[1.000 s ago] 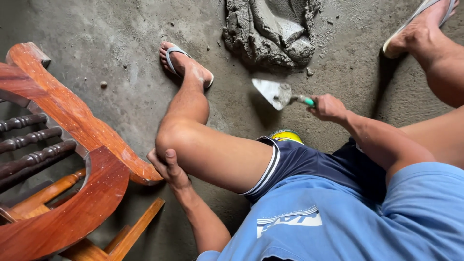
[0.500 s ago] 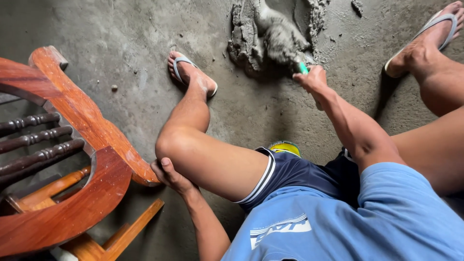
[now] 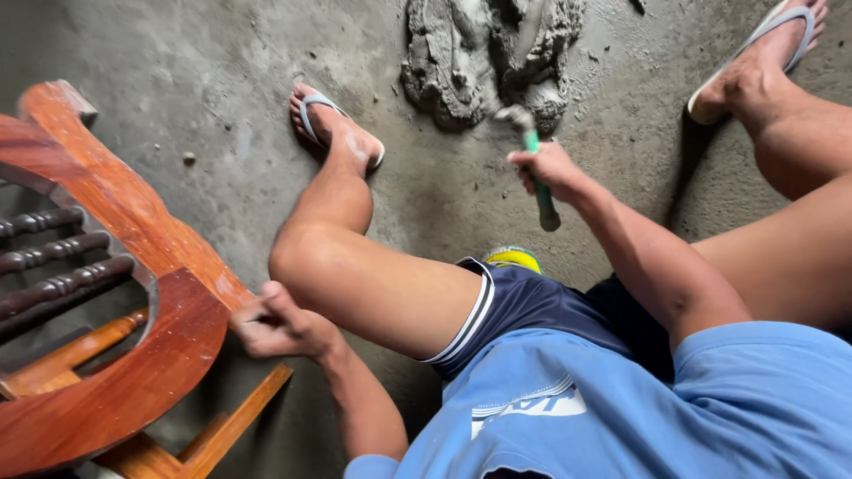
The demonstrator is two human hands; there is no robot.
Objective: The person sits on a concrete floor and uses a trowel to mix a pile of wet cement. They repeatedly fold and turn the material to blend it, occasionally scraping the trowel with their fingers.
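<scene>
The trowel has its blade pushed into the heap of wet grey mortar at the top of the view, so the blade is mostly blurred and buried, while its green handle runs back down toward the person. The right hand is clenched round that green handle, the end of which sticks out below the fist. The mortar heap sits directly on the rough concrete floor, between the person's two feet, each in a grey flip-flop: the left foot just beside the heap, the right foot well apart at the upper right. The left hand lies below the bent left knee, with fingers curled against the edge of a reddish-brown wooden chair tipped over on the floor; whether it truly grips the wood cannot be told. A yellow object shows just behind the dark blue shorts.
</scene>
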